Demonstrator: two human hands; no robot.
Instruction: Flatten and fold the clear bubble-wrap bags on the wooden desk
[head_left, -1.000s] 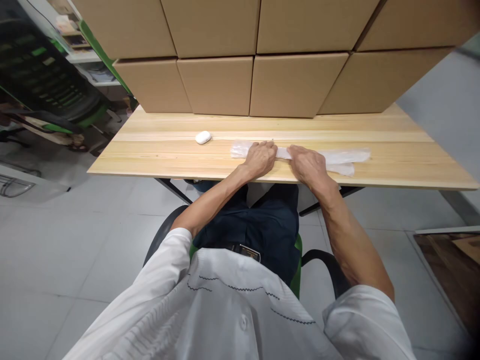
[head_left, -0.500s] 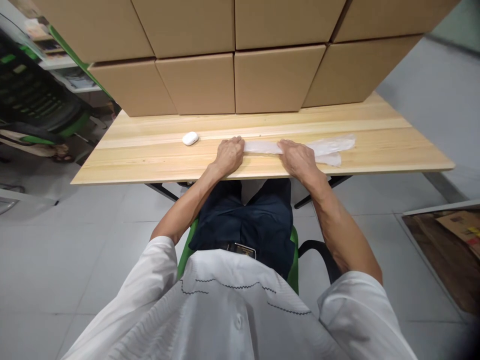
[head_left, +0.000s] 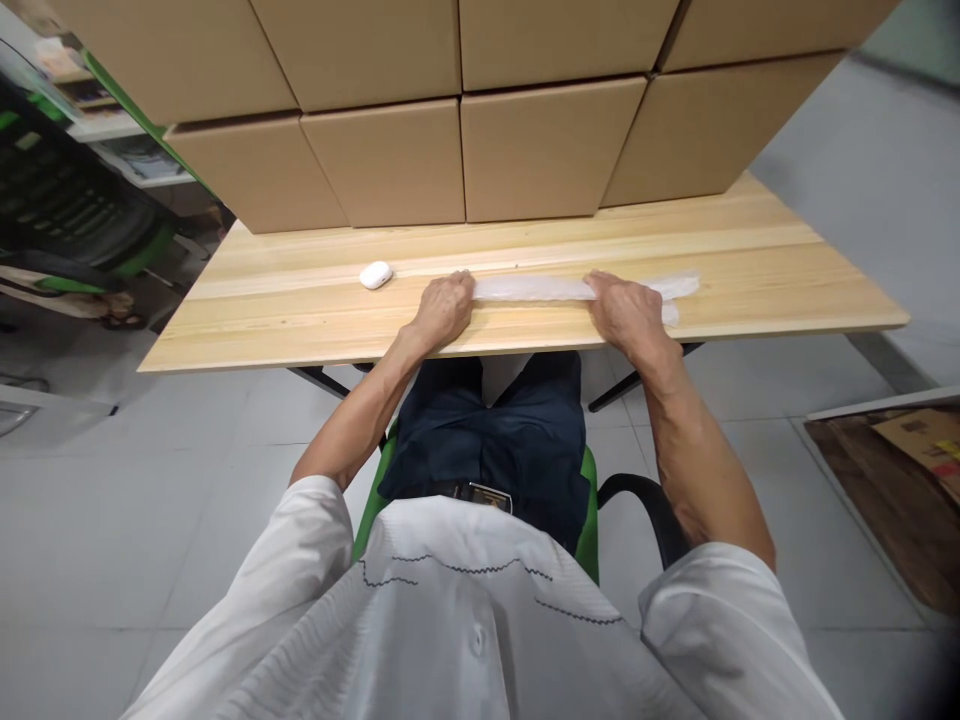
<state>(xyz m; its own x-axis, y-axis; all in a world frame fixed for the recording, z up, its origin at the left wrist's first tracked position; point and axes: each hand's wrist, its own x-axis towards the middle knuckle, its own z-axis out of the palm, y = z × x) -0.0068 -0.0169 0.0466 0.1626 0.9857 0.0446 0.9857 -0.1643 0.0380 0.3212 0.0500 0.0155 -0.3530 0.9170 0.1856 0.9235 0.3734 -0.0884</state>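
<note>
While the belt buckle (head_left: 491,497) and the cardboard piece (head_left: 926,445) at far right carry markings, these are too small to read. Cardboard boxes (head_left: 555,150) stand in at least two rows along the back of the wooden table (head_left: 300,320), and a white case (head_left: 376,275) lies near the left hand (head_left: 444,310), on its outer side. At the table's front half, a whitish plastic strip (head_left: 532,289) stretches left to right, roughly parallel to the front edge. The left hand grips its left end; the right hand (head_left: 628,315) clutches it farther along, loose tails pointing right.
</note>
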